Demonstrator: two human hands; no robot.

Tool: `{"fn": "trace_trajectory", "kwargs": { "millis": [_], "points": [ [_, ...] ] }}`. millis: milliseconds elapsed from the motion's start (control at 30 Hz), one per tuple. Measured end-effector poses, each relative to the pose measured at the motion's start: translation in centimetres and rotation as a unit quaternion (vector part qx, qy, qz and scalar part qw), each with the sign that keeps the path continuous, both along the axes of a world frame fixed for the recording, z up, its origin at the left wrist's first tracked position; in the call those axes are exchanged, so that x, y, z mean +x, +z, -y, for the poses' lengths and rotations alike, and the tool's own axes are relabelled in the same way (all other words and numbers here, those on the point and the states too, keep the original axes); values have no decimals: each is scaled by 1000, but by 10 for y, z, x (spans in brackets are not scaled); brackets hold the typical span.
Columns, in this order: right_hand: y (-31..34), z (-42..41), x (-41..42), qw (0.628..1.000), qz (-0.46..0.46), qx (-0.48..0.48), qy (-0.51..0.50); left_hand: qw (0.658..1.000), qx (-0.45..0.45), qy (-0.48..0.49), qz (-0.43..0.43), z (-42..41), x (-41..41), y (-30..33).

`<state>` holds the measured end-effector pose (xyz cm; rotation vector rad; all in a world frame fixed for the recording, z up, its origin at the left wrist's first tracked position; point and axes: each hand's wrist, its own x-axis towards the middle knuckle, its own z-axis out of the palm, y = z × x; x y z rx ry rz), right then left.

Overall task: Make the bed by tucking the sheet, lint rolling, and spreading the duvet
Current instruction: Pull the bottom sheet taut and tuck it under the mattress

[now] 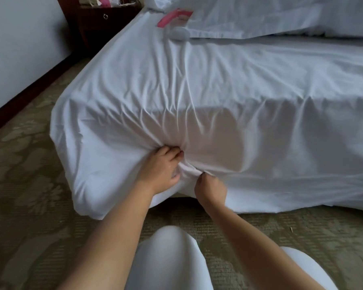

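Both hands work the same bunch of cloth at the foot of the bed. The left hand has its fingers curled into a gathered wad of the sheet, thumb low, knuckles pressed against the side of the mattress. The right hand sits just beside it, lower and to the right, its grip narrow, pinching a fold of the same sheet between thumb and fingertips. The creases fan out from these two grips up and across the mattress top, so the slack is being drawn toward the hands.

The relation that matters: the loose hem runs to the right of the hands along the bed's lower edge, hanging free down to the carpet, while the near corner on the left bulges loose. The right hand is nearer that untucked run; the tuck likely goes inward, under the mattress, then rightward along it.

Farther up the bed lies the lint roller, pink-handled, near the folded duvet; both look untouched. A dark nightstand stands beyond.
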<state>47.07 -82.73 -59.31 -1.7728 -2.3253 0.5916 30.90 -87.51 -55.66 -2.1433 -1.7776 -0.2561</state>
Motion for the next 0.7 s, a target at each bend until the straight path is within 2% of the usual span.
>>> {"fn": "trace_trajectory", "kwargs": {
  "millis": [133, 200, 300, 367, 433, 500, 567, 633, 700],
  "points": [
    [30, 0, 22, 992, -110, 57, -36, 991, -73, 93, -60, 16, 18, -2],
    [51, 1, 25, 980, -174, 97, -12, 985, -107, 133, -35, 18, 31, 7],
    [73, -7, 24, 959, -229, 164, 34, 985, -66, 158, -1, 14, 45, 28],
    [80, -15, 29, 959, -193, 198, 70, 991, -46, 127, -22, 14, 46, 42],
    [80, -27, 41, 950, -101, 248, 158, 992, -19, 117, -48, 12, 38, 47],
    [72, -39, 58, 916, 22, 280, 287, 990, -1, 134, -35, 12, 34, 56],
    [65, -52, 73, 881, 99, 296, 357, 984, -9, 174, 28, 6, 37, 67],
    [71, -52, 78, 883, 129, 259, 371, 975, -35, 211, 59, 1, 44, 74],
    [77, -53, 74, 891, 133, 209, 381, 982, -38, 185, 8, -2, 49, 69]
  ]
}}
